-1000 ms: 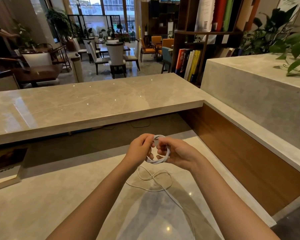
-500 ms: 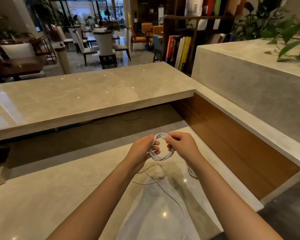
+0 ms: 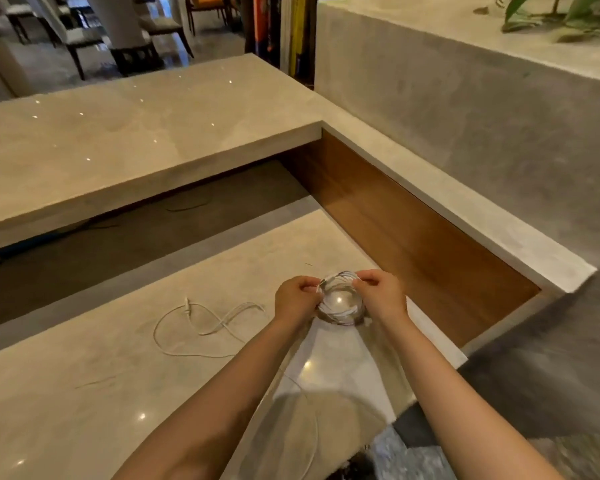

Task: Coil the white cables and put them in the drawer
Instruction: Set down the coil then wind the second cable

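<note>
Where books stand, glossy marble counter (image 3: 84, 393)

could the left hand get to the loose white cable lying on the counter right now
Probably not right away: the left hand is pinching the coiled cable together with the right hand. The loose cable lies just to its left on the counter with nothing between them, so once it lets go, likely yes.

Two bare forearms come into the picture from the lower edge, and no sleeve covers them as far as the view shows. The left hand (image 3: 297, 301) and the right hand (image 3: 381, 295) wear no glove. No ring, watch or bracelet shows on the fingers or the wrists. The fingernails are too small and blurred to describe.
</note>
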{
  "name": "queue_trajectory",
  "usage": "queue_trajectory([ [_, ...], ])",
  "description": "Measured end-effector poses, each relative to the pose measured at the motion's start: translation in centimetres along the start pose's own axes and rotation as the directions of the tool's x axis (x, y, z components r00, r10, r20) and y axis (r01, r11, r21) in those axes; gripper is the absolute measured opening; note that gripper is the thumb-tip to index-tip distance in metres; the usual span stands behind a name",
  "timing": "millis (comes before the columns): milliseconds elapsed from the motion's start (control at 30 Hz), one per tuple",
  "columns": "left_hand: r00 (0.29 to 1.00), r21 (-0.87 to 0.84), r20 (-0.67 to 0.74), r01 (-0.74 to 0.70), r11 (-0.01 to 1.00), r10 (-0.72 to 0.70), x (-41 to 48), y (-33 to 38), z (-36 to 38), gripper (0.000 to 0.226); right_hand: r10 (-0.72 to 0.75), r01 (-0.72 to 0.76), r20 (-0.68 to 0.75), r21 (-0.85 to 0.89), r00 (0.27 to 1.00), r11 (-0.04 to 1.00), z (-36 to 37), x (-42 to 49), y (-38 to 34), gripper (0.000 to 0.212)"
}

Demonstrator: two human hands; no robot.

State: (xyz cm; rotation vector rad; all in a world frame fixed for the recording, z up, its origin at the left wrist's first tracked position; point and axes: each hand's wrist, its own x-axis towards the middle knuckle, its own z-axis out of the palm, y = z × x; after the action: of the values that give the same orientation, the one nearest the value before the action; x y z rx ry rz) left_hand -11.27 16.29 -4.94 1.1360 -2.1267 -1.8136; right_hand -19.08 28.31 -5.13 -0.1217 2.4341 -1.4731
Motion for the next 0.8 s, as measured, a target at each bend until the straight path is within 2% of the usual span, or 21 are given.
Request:
queue_trajectory([
  [133,0.992,0.182,-0.071,-0.091,0.979,0.105,0.8,-0.4,2.3,0.023,0.014,-0.015,-0.029,-0.022,0.999,1.0,-0.3,0.8,2.4,0.017],
  [267,0.988,0.302,-0.067,-0.112,0.947,0.138,1.3,-0.7,3.1,0.027,0.016,-0.018,-0.045,-0.037,0.999,0.999,0.2,0.9,3.7,0.02],
  [400,0.981,0.394,-0.06,-0.148,0.907,0.186,1.2,-1.0,3.4,0.029,-0.046,0.043,-0.045,-0.077,0.998,0.996,0.4,1.1,4.4,0.017],
  [600,0.987,0.385,-0.015,-0.143,0.912,0.161,1.6,-1.4,3.1,0.028,-0.103,0.1,-0.025,-0.089,0.994,0.991,0.7,1.0,5.3,0.015],
  [800,0.989,0.309,0.025,-0.145,0.94,0.145,1.5,-1.8,2.2,0.026,-0.099,0.102,0.036,-0.1,0.994,0.99,0.4,1.3,5.0,0.032],
])
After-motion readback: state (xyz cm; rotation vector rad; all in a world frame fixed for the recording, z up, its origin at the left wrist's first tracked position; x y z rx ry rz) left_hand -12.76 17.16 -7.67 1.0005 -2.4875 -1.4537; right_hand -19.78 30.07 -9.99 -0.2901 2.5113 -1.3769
